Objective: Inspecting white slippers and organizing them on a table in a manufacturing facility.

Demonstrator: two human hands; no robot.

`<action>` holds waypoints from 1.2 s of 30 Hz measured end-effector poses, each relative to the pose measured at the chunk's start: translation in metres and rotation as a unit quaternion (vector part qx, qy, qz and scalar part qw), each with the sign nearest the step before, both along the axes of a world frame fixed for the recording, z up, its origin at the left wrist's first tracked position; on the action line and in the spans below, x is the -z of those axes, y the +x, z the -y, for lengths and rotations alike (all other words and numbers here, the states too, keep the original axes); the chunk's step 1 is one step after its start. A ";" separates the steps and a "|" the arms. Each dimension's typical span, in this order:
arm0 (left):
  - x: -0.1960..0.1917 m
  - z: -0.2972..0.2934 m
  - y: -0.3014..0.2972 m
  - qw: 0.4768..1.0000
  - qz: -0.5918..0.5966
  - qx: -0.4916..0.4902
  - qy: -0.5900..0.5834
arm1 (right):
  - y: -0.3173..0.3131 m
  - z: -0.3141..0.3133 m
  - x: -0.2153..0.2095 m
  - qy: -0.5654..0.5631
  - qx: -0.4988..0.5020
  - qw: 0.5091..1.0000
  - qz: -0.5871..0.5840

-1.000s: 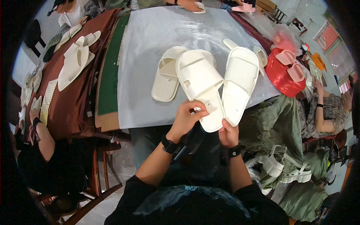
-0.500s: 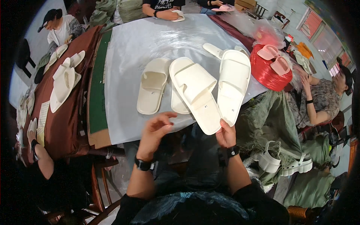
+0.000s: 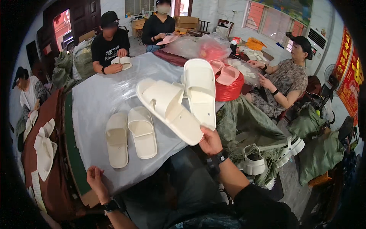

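Note:
My right hand (image 3: 211,141) pinches a pair of cream-white slippers by their heel ends. They fan apart above the table: the left slipper (image 3: 185,124) slants up to the left, and the right slipper (image 3: 200,87) stands nearly upright, toe away from me. My left hand (image 3: 98,184) is at the table's near edge, empty, with loosely bent fingers apart. Just beyond it, two more cream slippers lie side by side, one slipper (image 3: 117,150) to the left and the other slipper (image 3: 144,142) to the right. Behind the held pair, another pale slipper is mostly hidden.
The table (image 3: 91,91) wears a shiny grey cover. Pink slippers (image 3: 228,75) rest on a red roll (image 3: 232,89) at its right. Green sacking (image 3: 244,118) and white clogs (image 3: 253,162) are right of me. White slippers (image 3: 45,152) lie on a brown-covered table leftward. Several people work around.
My view has lifted and swung right. My left hand has moved away from the held slippers toward the table's near-left edge. The right hand still holds the pair.

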State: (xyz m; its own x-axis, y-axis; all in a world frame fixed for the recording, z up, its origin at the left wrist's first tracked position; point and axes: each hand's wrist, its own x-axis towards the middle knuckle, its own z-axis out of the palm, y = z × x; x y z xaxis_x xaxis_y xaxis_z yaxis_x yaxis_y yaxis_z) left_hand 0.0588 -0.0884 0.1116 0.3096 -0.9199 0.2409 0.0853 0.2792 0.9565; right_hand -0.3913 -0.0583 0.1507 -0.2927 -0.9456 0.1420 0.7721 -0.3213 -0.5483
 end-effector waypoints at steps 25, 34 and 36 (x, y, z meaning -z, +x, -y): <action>0.015 0.004 -0.002 0.999 0.034 -0.003 0.010 | -0.378 0.115 -0.107 0.061 0.419 0.904 -0.064; 0.011 0.000 -0.004 1.000 0.010 0.008 -0.018 | -0.403 0.110 -0.089 0.098 0.396 0.912 -0.047; 0.009 -0.005 -0.002 1.000 0.002 0.007 -0.019 | -0.400 0.117 -0.079 0.065 0.412 0.906 -0.076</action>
